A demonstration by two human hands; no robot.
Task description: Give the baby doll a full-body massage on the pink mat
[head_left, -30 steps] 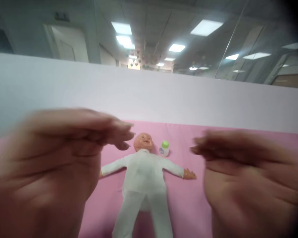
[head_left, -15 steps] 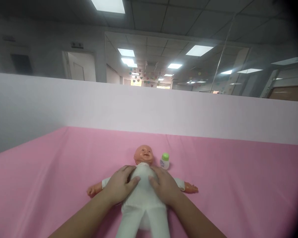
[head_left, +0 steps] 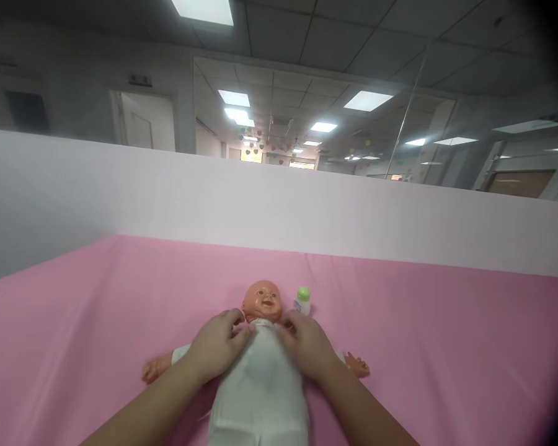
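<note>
A baby doll (head_left: 260, 378) in a white cloth suit lies on its back on the pink sheet, arms out to both sides and head at the far end. My left hand (head_left: 218, 344) is curled over the doll's shoulder on the left, its thumb by the collar. On the other shoulder my right hand (head_left: 307, 344) grips in the same way, fingertips close to the neck. Both hands hide the shoulders and upper arms. Just beyond my right hand stands a small white bottle (head_left: 302, 306) with a green cap, its lower part partly covered.
The pink sheet (head_left: 446, 347) spreads over the whole surface. A white padded wall (head_left: 279, 204) borders it at the back and left. Behind that are a glass pane, a doorway (head_left: 149, 121) and ceiling lights.
My hands have shifted up from the chest to the shoulders and collar, fingers more curled. The doll has slid towards me and its torso appears larger. The bottle stays in place.
</note>
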